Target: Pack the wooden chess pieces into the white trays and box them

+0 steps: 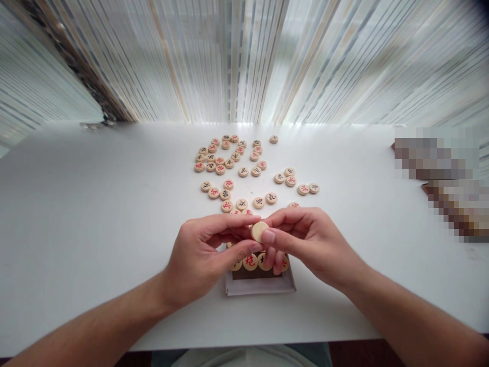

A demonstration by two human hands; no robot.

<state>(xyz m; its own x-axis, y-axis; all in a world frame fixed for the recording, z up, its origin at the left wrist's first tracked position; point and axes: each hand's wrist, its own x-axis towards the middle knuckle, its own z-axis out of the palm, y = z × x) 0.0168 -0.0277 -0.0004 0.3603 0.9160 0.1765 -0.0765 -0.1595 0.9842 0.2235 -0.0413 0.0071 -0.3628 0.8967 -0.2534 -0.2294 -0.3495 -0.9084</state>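
Note:
A round wooden Chinese chess piece point(259, 232) is held up over a small box, its blank pale face toward me. My right hand point(311, 243) pinches its right side between thumb and index finger. From the left, the index finger and thumb of my left hand point(202, 250) close around its upper and lower edges. Beneath my hands sits the shallow open box point(260, 286), with a row of pieces in it, among them a red-marked piece point(250, 261). My fingers hide part of the box and its far rows.
Many loose pieces with red or black characters, such as a black-marked piece point(271, 198), lie scattered beyond the box on the white table point(114, 214). Two blurred flat objects point(428, 158) lie at the right. A striped curtain point(237, 61) hangs along the back edge.

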